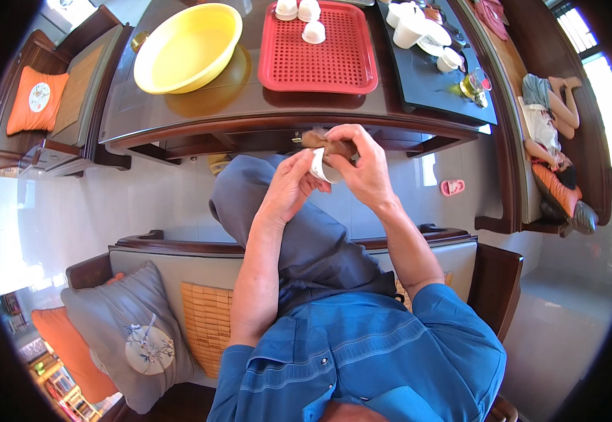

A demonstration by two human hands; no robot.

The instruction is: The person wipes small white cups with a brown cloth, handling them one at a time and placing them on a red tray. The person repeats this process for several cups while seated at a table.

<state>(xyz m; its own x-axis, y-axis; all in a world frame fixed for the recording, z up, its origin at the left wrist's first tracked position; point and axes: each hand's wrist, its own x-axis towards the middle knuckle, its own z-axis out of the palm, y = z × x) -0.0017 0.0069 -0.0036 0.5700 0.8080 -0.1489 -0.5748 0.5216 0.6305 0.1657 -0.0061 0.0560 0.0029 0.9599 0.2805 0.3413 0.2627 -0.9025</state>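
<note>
My left hand holds a small white cup by its side, above my lap and just short of the table edge. My right hand grips a brown cloth against the rim of the cup; part of the cloth is blurred. Beyond my hands, a red perforated plastic tray lies on the dark wooden table, with three small white cups near its far side. A large yellow plastic basin stands to the left of the tray.
At the right, a black tea tray bears several white vessels and a glass pitcher. A person lies on the wooden sofa at the far right. A pink slipper is on the floor. Cushions rest on the seat at my left.
</note>
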